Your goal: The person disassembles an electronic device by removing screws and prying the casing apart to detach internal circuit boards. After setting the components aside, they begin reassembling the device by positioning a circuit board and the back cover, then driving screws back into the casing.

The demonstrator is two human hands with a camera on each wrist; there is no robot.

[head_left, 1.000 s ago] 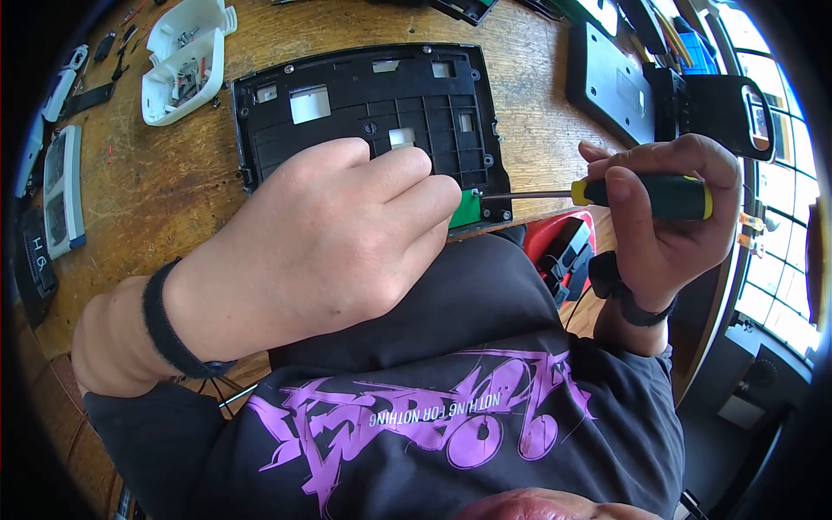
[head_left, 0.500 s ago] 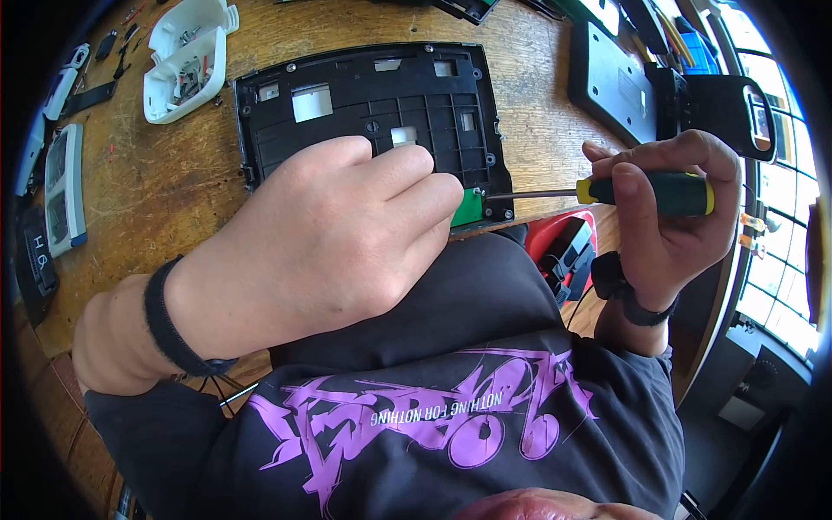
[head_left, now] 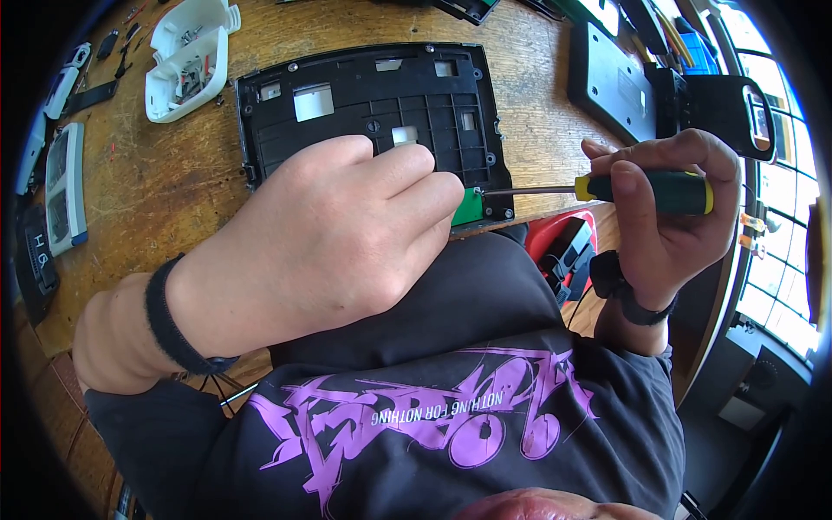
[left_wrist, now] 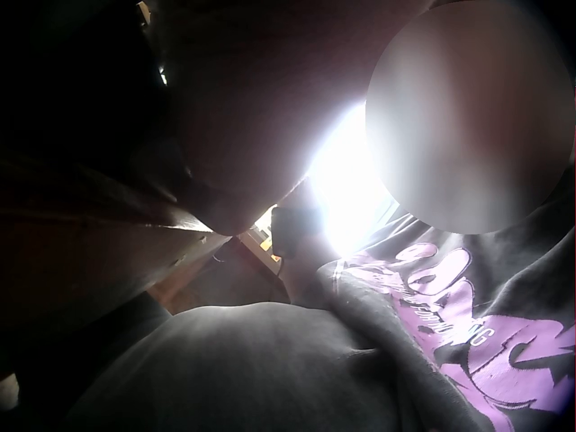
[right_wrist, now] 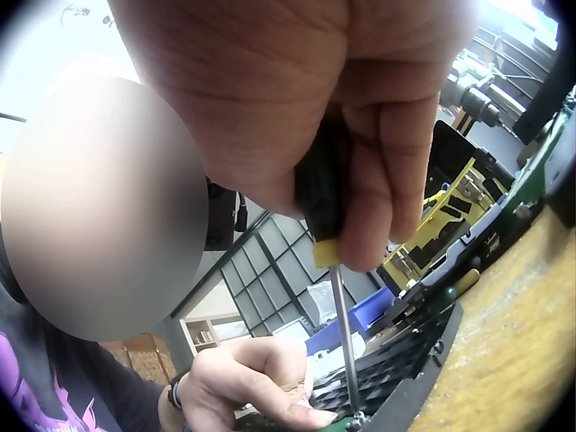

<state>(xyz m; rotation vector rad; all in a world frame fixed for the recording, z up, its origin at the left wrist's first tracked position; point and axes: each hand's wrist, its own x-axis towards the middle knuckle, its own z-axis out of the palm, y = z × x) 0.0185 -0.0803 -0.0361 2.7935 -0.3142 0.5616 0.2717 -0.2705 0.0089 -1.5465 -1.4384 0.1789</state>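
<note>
My right hand [head_left: 680, 238] grips the dark green handle of a screwdriver [head_left: 672, 192] with yellow bands. Its steel shaft runs left, and the tip meets a small screw [head_left: 477, 191] at the corner of a green circuit board [head_left: 468, 210]. That board lies at the near right of a black ribbed plastic housing [head_left: 351, 94] on the table. My left hand [head_left: 364, 230] bends over the housing's near edge, fingers curled and mostly hidden from above. In the right wrist view its fingertip [right_wrist: 319, 418] rests at the board, close by the screwdriver tip; I cannot tell if it pinches anything.
A white box [head_left: 186, 82] of screws and small parts stands at the back left of the wooden table [head_left: 147, 186]. Grey-and-white casings [head_left: 65, 186] line the left edge. A black panel [head_left: 611, 82] lies back right, and a red stool [head_left: 555, 227] stands below the table edge.
The head view has shifted very slightly. Both hands hold their positions, and the screwdriver tip remains at the screw.
</note>
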